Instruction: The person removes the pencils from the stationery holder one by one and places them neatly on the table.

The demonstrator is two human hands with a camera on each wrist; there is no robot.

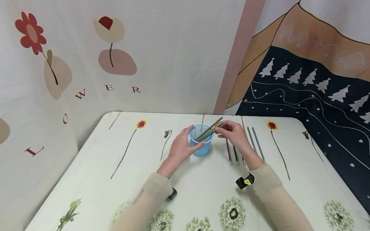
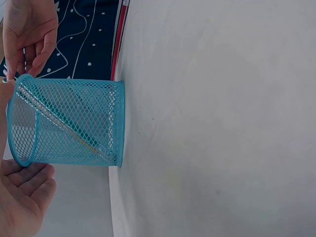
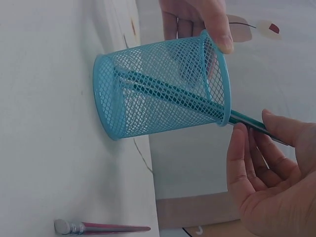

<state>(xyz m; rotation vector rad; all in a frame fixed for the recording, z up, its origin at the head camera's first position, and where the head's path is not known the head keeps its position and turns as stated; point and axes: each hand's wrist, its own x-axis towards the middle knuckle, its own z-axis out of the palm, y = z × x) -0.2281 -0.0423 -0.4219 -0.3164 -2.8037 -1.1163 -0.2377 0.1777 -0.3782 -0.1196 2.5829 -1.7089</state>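
The right hand [image 1: 232,132] has thumb and fingers nearly together, pinching slanted pencils [image 3: 247,119]; just left of that pinch, the mesh cup [image 1: 202,150] holds their lower ends; beyond it, the left hand [image 1: 181,144] curls round the cup's rim; loose pencils [image 1: 258,143] lie right of the pinch; filling, I'd say, calling for a gentle release.

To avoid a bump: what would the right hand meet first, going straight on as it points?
Past the pencils it holds, the right hand would probably meet the blue mesh cup first; exact depth is unclear.
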